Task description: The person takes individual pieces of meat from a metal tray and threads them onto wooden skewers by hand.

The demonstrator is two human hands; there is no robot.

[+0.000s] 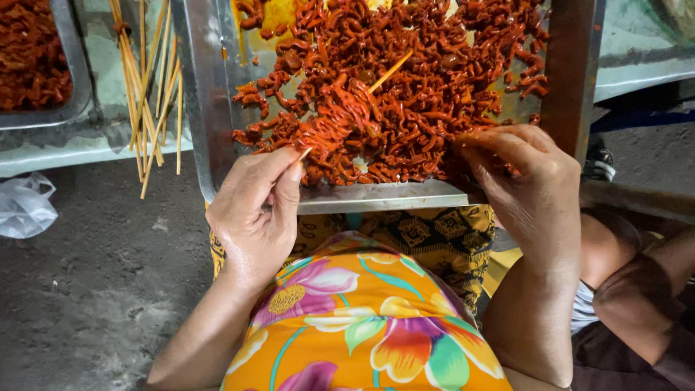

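My left hand (255, 210) pinches the near end of a thin bamboo skewer (387, 72) that carries a packed row of red-sauced meat strips (340, 119); its bare tip points up and right over the pile. My right hand (528, 177) rests at the near right of a metal tray (376, 195), fingers closed on a few red strips from the heap (434, 94). The tray lies across my lap, filled with glossy red-orange strips.
A bundle of bare bamboo skewers (148, 80) lies on a table to the left, beside another metal tray of red strips (29, 58). A white plastic bag (25, 206) sits on the grey floor. Another person's leg (637, 282) is at right.
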